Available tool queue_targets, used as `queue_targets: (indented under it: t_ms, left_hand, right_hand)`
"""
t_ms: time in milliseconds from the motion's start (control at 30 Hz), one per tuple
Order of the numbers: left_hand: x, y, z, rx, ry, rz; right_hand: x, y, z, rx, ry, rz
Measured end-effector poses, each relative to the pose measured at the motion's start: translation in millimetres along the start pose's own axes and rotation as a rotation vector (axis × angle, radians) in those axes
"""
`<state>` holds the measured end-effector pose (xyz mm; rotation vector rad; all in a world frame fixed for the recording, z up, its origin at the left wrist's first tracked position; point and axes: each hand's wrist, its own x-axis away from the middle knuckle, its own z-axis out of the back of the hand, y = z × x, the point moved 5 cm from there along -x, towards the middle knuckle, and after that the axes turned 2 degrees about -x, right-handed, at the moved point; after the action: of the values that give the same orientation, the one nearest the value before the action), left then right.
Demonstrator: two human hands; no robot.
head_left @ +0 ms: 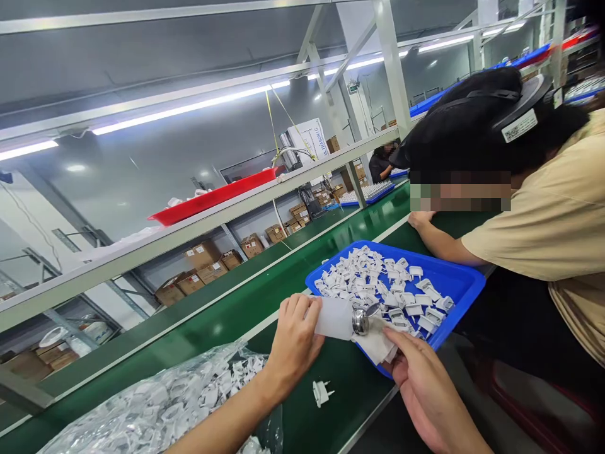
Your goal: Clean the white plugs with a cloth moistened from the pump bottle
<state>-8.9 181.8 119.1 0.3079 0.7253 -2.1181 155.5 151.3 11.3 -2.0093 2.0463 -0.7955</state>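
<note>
My left hand is wrapped round a translucent white bottle, tilted nearly sideways. Its metal cap touches or nearly touches a white cloth. That cloth is pinched in my right hand, over the near edge of a blue tray. White plug-like pieces are heaped in the tray. One loose white plug piece with two pins lies on the green surface below the bottle.
A clear plastic bag full of white pieces lies at the lower left. Another person in a beige shirt leans over the surface on the right. A shelf rail with a red tray crosses above the green surface.
</note>
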Motion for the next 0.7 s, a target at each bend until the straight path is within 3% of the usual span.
queue_targets:
  t_ms: [200,700]
  left_hand:
    - [-0.8,2.0,3.8,-0.122,0.054,-0.107]
    - [-11.3,6.0,4.7,-0.174,0.053,-0.195]
  right_hand:
    - [-0.5,1.9,-3.0,0.007,-0.043,-0.010]
    - [-5.1,-3.3,4.3,0.034,-0.022,-0.025]
